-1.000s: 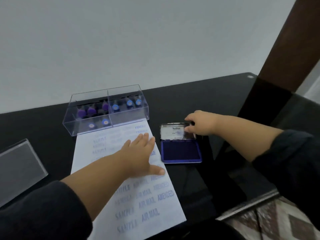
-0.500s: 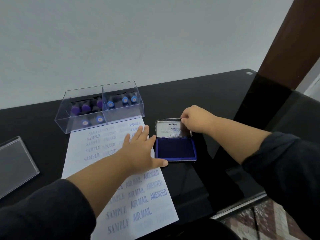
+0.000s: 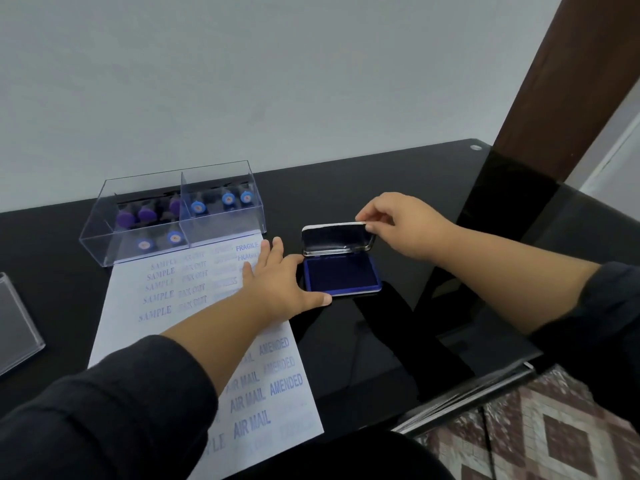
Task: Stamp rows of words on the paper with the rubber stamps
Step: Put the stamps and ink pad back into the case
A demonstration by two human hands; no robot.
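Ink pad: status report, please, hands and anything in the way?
Right hand pinches ink pad lid, tilted up. Left hand flat on paper, thumb at pad base. No stamp held.

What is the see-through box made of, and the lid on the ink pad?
The stamp box looks like clear hard plastic: you can see the stamps through its shiny walls. The ink pad lid, pinched by the right hand, seems metal, with a bright silvery rim, though it could be plastic.
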